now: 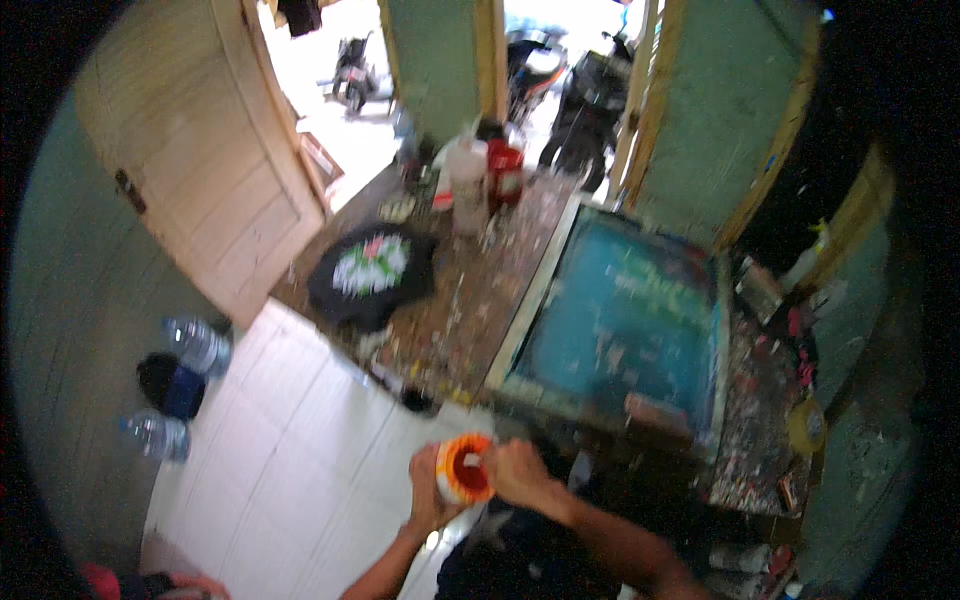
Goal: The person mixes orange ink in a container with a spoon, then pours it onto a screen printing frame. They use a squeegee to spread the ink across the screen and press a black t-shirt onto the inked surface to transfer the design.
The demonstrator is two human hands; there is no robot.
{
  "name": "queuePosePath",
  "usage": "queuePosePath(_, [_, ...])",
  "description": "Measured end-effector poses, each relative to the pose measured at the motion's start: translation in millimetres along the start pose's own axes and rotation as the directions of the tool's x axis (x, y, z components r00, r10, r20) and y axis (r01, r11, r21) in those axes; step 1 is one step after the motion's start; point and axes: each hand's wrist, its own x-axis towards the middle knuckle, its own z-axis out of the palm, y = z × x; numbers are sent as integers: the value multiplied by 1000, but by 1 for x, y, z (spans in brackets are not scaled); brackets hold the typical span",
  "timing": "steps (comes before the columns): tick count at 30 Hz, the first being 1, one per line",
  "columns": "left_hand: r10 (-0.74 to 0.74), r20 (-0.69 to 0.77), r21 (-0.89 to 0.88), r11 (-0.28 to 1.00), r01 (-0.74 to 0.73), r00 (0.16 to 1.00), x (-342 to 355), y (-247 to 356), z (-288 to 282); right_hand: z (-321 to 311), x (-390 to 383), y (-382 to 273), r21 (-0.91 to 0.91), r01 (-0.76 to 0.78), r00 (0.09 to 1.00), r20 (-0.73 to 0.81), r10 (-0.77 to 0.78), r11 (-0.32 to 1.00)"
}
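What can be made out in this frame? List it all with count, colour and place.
Container: 1, orange and white, red inside, lower centre
Table: 1, brown, paint-stained, centre
Framed screen: 1, teal, table's right side
Printed cloth: 1, black, table's left side
Bottle: 1, whitish, table's back
Red container: 1, red, beside the bottle
Tape roll: 1, yellowish, right edge
Large bottles: 2, clear, left
Door: 1, pale wood, upper left
Motorbikes: at least 3, mostly dark, outside
Floor: 1, white, lower left
Small clutter: uncounted, mixed, far right, blurred
Left hand: 1, bare, holding container
Right hand: 1, bare, at container's opening, grip unclear
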Motion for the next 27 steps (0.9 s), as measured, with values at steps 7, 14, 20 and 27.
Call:
queuePosePath(7, [-127,-5,-25,992,127,992,3,9,-11,-34,-18,-13,254,99,991,-115,-71,962])
queuePosePath(14, [-203,10,-262,944,198,979,17,20,-14,-55,-27,-25,306,208,964,-226,-141,929])
queuePosePath(20, [-124,-31,-574,814,84,992,25,27,-9,-78,-45,-35,83,343,926,-200,-321,936])
queuePosePath(27, [-233,-30,-1000,9,-29,972,42,56,-20,-101,-53,-65,-101,506,767,-402,-501,856])
